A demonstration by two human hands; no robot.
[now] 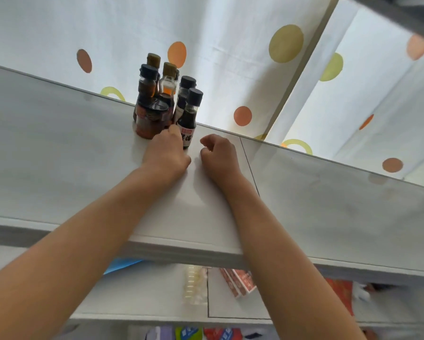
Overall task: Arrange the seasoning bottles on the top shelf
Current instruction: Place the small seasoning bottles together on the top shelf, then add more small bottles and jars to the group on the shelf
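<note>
— On the top shelf point(58, 143), what stands there?

— A tight cluster of seasoning bottles point(165, 101) near the back edge, upright and touching one another. Most have dark caps; two at the back have brownish caps. Behind them hangs a white curtain point(230, 45) with orange and yellow-green dots.

— And the hands?

— Both reach up over the shelf's front edge. The left hand point(168, 153) is at the foot of the cluster, its fingers point(175, 131) against the dark bottle with the white label point(188, 123) at the cluster's right front. Whether they truly clamp it I cannot tell; the back of the hand hides the grip.

— The right?

— The right hand point(219, 155) rests on the shelf just beside the left, fingers curled in loosely, holding nothing, apart from the bottles.

— Anything lower down?

— A lower shelf point(157, 303) carries red packets point(240, 282), blurred.
</note>
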